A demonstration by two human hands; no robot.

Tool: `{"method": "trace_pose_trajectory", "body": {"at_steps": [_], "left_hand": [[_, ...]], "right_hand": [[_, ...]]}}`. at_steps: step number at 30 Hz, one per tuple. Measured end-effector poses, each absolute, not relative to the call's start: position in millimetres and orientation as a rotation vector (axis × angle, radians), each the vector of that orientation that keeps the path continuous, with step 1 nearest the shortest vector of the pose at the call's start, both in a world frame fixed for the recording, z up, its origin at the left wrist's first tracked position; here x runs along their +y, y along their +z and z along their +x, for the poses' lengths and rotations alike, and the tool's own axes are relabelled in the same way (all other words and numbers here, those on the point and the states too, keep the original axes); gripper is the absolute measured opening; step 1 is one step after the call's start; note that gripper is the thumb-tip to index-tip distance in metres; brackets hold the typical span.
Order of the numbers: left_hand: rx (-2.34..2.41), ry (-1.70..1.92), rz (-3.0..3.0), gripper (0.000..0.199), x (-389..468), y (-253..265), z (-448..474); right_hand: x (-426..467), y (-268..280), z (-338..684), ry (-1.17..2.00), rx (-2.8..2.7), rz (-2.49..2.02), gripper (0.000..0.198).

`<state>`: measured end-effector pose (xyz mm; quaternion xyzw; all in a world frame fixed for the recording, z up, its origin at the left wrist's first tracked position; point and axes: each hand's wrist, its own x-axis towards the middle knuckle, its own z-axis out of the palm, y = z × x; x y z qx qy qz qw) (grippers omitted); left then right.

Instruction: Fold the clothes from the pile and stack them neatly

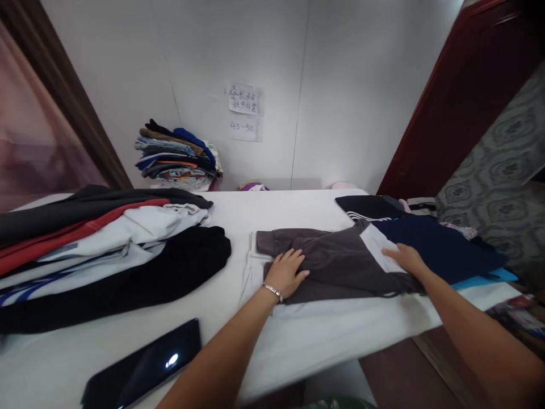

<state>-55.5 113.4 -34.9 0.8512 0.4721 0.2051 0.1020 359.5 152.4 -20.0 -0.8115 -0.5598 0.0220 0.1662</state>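
A dark grey garment (336,258) with a white panel (378,244) lies stretched across the white table, its two narrow ends pointing left. My left hand (286,274), with a silver bracelet at the wrist, rests flat on the left part of it, fingers stretched out. At the right end, my right hand (404,258) grips the garment by the white panel; some of its fingers are hidden. White cloth edges show beside the garment's left ends.
Long piled garments (128,250) cover the table's left side, with a black phone (145,363) in front. Folded dark clothes (438,244) lie at the right. A clothes stack (179,153) stands behind the table (281,207), near handwritten paper signs (246,101) on the wall.
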Motion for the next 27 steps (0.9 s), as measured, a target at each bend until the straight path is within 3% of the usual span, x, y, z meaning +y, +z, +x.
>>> {"method": "trace_pose_trajectory", "body": {"at_steps": [4,10,14,20,27], "left_hand": [[1.376,0.692,2.400,0.042,116,-39,-49],[1.492,1.065,2.126,0.026,125,-37,-62],[1.611,1.087,2.092,0.025,125,-31,-68],[1.609,0.978,1.986,0.029,127,-29,-71],[1.534,1.046,1.961,0.028,126,-30,-74]], "right_hand": [[140,-44,361,0.018,-1.767,-2.511,0.046],[141,-33,346,-0.059,-1.887,-2.382,0.049],[142,-20,304,-0.167,-1.984,-1.868,0.046],[149,-11,208,0.199,-2.083,-1.255,0.039],[160,-55,170,0.020,-2.255,-1.436,0.039]]}}
